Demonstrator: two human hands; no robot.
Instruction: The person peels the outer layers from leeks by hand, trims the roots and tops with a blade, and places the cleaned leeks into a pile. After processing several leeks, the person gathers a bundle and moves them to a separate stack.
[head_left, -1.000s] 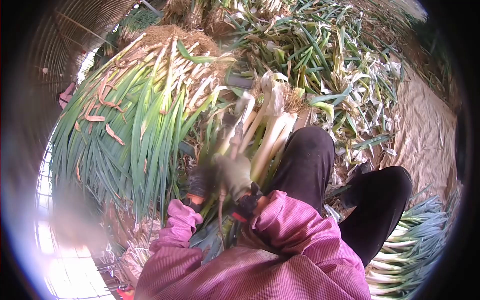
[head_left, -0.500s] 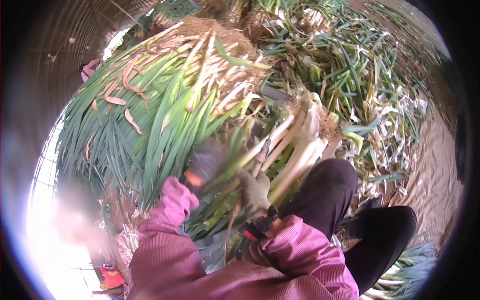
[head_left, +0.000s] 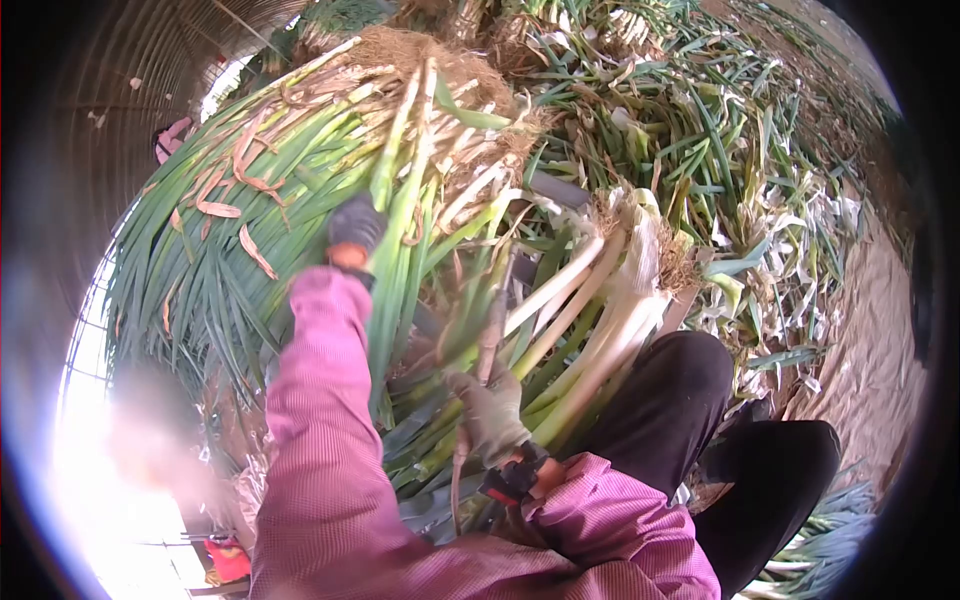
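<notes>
My left hand, in a dark grey glove, reaches onto a large heap of green onions with long leaves and brown roots. Its fingers look curled against a green stalk, though the fingertips are partly hidden. Closer to my body, my right hand, in a pale glove, is closed round a slim brown wand, pointing up and away. A thin hose-like line hangs below that hand. Thick white-stemmed green onions lie beside it against my knee, roots pointing away.
Loose leaves and peelings spread over the ground at the upper right. A brown sheet lies at the far right. More green onions rest beyond my dark-trousered leg. A red-and-yellow item sits at the lower left.
My left hand has moved up and left, away from the white-stemmed green onions and onto the heap. My right hand has shifted slightly down and left, still gripping the wand.
</notes>
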